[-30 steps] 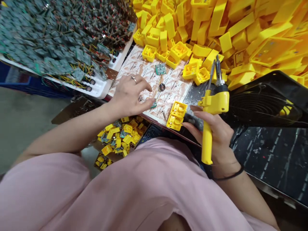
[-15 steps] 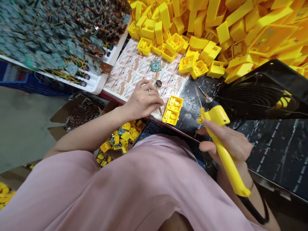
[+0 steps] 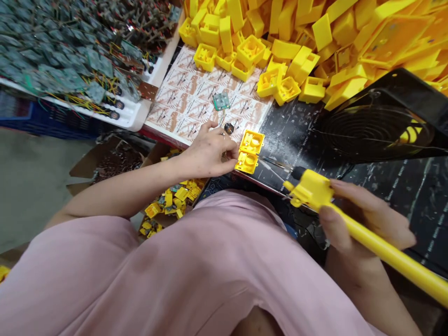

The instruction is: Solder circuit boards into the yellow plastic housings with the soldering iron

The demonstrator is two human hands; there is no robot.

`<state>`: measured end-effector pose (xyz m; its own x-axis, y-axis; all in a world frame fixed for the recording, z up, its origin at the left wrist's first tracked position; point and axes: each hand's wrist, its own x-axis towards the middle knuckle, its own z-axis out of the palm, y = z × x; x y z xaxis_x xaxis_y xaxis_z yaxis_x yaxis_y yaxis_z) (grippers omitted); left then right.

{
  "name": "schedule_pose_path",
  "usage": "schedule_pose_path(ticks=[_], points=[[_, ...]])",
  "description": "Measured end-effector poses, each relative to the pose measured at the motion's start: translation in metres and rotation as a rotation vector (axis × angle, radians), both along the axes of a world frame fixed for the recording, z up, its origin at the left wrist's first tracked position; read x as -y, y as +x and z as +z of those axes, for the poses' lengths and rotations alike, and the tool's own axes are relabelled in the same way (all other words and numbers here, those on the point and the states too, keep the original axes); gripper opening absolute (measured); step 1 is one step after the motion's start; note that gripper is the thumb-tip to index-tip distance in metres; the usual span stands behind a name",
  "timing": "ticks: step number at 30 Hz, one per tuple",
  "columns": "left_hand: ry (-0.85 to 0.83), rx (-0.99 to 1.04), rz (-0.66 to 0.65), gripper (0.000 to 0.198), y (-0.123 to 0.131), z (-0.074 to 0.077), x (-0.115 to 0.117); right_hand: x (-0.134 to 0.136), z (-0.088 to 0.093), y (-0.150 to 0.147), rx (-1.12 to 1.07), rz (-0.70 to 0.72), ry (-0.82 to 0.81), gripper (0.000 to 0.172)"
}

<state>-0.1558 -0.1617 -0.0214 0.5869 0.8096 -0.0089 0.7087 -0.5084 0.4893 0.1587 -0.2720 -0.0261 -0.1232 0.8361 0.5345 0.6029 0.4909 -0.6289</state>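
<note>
Yellow casings (image 3: pixel 248 162) lie beside left fingers (image 3: pixel 228 166), grip unclear; right fingers (image 3: pixel 362 195) clasp soldering gun (image 3: pixel 313 187)

Circuit board (image 3: pixel 221 101) left of case (image 3: pixel 249 152), fan (image 3: pixel 376 133) right

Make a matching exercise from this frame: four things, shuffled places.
Things
1. yellow soldering tool
2. green circuit board
3. open yellow case
4. black fan

Places
A. right by the fingertips of the left hand
B. on the black surface, at the right of the picture
C. gripped in the right hand
D. on the patterned paper, beyond the left hand

Pairs: 1-C, 2-D, 3-A, 4-B
</note>
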Motion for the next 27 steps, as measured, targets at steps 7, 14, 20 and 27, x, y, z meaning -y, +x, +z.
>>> schedule_pose_path(ticks=[7,14,20,27], points=[[0.008,-0.115,-0.042,0.014,0.007,0.005,-0.006,-0.016,0.014,-0.018,0.089,0.273,0.118,0.036],[0.015,-0.245,-0.121,0.012,0.015,0.014,-0.014,-0.033,0.021,-0.027,0.155,0.362,0.16,0.019],[0.017,-0.288,-0.167,0.012,0.02,0.019,-0.019,-0.037,0.034,-0.028,0.188,0.477,0.171,0.017],[-0.01,-0.381,-0.166,0.012,0.025,0.024,-0.02,-0.024,0.03,-0.011,0.208,0.331,0.067,0.023]])
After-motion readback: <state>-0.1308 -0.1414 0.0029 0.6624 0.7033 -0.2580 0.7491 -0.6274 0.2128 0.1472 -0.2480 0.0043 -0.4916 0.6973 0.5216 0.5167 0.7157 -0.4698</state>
